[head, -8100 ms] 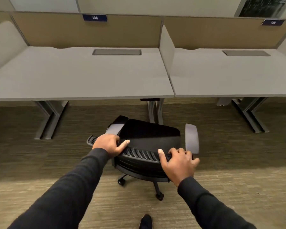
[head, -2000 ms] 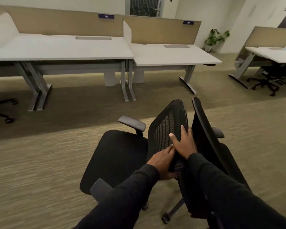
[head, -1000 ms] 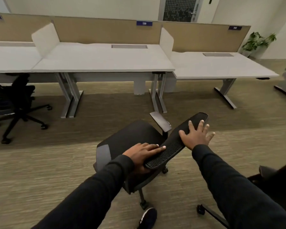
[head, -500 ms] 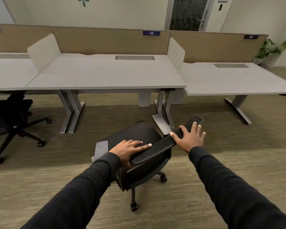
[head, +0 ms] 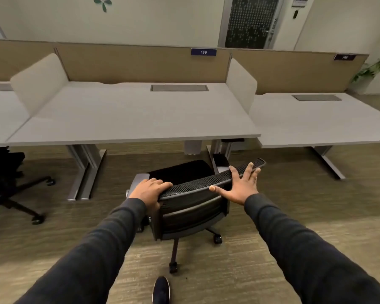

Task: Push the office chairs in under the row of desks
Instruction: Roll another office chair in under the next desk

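Now the chair (head: 191, 207) has rolled closer to the middle bench (head: 140, 119) and squared up, its seat just short of the near edge; one more push should tuck it under. Left grip (head: 150, 190) curls over the backrest's corner; right grip (head: 241, 186) presses flat, fingers spread. No containers show.

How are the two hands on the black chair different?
The left hand curls its fingers over the top edge of the backrest and grips it, while the right hand lies flat with its fingers spread. The left hand is at the left end of the backrest, and the right hand is toward the right end. Both are on the same mesh backrest.
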A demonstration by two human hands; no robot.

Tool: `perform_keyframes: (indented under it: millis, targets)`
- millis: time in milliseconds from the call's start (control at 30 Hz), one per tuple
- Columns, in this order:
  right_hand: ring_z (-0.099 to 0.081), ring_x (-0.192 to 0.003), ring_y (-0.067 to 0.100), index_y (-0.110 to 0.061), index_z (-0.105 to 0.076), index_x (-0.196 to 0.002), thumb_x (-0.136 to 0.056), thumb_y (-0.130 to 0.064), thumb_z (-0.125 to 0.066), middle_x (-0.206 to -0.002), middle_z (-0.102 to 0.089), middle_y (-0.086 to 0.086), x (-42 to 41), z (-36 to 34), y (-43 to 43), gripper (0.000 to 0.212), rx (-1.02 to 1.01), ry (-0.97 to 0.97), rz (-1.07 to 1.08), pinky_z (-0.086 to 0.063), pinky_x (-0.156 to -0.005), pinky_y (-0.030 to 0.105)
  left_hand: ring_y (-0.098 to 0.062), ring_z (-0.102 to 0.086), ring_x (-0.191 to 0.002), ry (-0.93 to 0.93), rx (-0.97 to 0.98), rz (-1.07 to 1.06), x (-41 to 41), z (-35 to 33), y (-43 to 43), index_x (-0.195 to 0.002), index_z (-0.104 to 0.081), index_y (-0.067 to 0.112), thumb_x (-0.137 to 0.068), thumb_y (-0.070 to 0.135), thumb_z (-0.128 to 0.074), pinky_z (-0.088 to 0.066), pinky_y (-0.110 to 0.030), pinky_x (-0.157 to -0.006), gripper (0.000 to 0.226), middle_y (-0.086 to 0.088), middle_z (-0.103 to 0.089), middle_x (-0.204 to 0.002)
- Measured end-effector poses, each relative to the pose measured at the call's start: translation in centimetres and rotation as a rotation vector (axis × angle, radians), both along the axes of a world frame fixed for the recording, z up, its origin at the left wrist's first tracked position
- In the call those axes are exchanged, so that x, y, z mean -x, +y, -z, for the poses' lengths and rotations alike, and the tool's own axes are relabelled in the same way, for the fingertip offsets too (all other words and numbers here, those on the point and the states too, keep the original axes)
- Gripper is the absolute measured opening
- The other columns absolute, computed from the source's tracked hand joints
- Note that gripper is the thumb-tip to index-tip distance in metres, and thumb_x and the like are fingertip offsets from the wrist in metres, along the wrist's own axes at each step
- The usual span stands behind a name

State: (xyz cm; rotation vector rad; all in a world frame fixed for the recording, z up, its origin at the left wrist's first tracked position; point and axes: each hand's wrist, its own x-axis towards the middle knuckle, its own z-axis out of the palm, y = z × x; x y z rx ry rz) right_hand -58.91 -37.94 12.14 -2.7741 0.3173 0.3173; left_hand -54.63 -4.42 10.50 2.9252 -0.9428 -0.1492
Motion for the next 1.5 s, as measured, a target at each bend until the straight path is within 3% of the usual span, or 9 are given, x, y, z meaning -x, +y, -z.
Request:
perform_keyframes:
  millis: [200,467,600,833,1167,1300,1400,1500]
  targets:
    - [0.038,-0.136,0.055,-0.036,0.004,-0.159,-0.040,-0.113,-0.023,-0.154,0.038,0.027,-9.9,-0.4,1.8,0.145,0.022,0.054,0.067,0.013,-0.115,0.064,-0.024,-0.056,-0.113,-0.006,-0.023,0.020,-11.5,-0.1,0.9,-0.136,-0.050,0.028,-0.076,0.023,-0.065,-0.042,-0.038,-0.094,0.063,0.001,-0.060,-0.119]
    - [0.033,-0.136,0.060,-0.034,0.004,-0.160,-0.050,-0.106,-0.018,-0.154,0.035,0.031,-20.4,-1.5,5.9,0.133,0.084,0.090,0.111,0.010,-0.116,0.065,-0.026,-0.055,-0.113,0.028,0.015,-0.040,-24.1,-0.3,3.4,-0.136,-0.051,0.028,-0.080,0.020,-0.066,-0.042,-0.036,-0.096,0.059,-0.001,-0.061,-0.123]
    - [0.033,-0.136,0.060,-0.033,0.004,-0.160,-0.065,-0.101,-0.025,-0.153,0.036,0.032,-24.4,-1.5,7.7,0.120,0.091,0.103,0.128,0.006,-0.116,0.066,-0.024,-0.057,-0.113,0.019,0.049,-0.129,-28.5,-0.2,4.2,-0.136,-0.052,0.031,-0.084,0.021,-0.066,-0.043,-0.037,-0.098,0.054,0.002,-0.063,-0.125]
    - [0.036,-0.132,0.064,-0.034,0.011,-0.159,-0.072,-0.097,-0.021,-0.151,0.038,0.033,-29.4,-0.6,9.5,0.112,0.133,0.149,0.123,0.009,-0.114,0.070,-0.025,-0.056,-0.105,-0.014,-0.018,-0.234,-32.9,0.0,5.0,-0.120,-0.051,0.027,-0.085,0.011,-0.056,-0.040,-0.041,-0.091,0.039,-0.001,-0.062,-0.112]
    - [0.032,-0.140,0.055,-0.036,0.010,-0.159,-0.080,-0.090,-0.028,-0.159,0.032,0.022,-27.8,-0.6,8.2,0.103,0.113,0.092,0.055,0.008,-0.118,0.064,-0.029,-0.053,-0.107,-0.025,0.029,-0.341,-32.1,0.3,4.0,-0.123,-0.050,0.020,-0.086,0.012,-0.058,-0.041,-0.042,-0.091,0.039,-0.007,-0.058,-0.115]
    - [0.024,-0.149,0.042,-0.032,0.005,-0.160,-0.088,-0.080,-0.036,-0.163,0.026,0.018,-24.6,0.1,8.5,0.096,0.066,-0.041,-0.018,0.006,-0.121,0.058,-0.033,-0.045,-0.120,-0.055,0.068,-0.391,-29.7,0.6,3.0,-0.139,-0.038,0.016,-0.081,0.019,-0.064,-0.039,-0.045,-0.102,0.063,-0.014,-0.046,-0.134]
    - [0.019,-0.151,0.038,-0.030,0.003,-0.160,-0.092,-0.076,-0.036,-0.166,0.017,0.017,-20.8,0.9,8.8,0.091,0.047,-0.117,-0.027,0.004,-0.121,0.055,-0.042,-0.015,-0.146,-0.094,0.029,-0.417,-26.5,1.5,1.7,-0.156,-0.009,0.019,-0.086,0.032,-0.063,-0.015,-0.054,-0.120,0.090,-0.021,-0.014,-0.160]
    - [0.015,-0.152,0.037,-0.029,0.001,-0.161,-0.093,-0.073,-0.036,-0.167,0.012,0.017,-16.1,1.5,8.3,0.089,0.050,-0.155,-0.015,0.002,-0.123,0.054,-0.043,0.006,-0.150,-0.135,0.044,-0.428,-22.6,2.3,-0.1,-0.158,0.005,0.020,-0.087,0.043,-0.061,0.005,-0.055,-0.118,0.100,-0.022,0.007,-0.164]
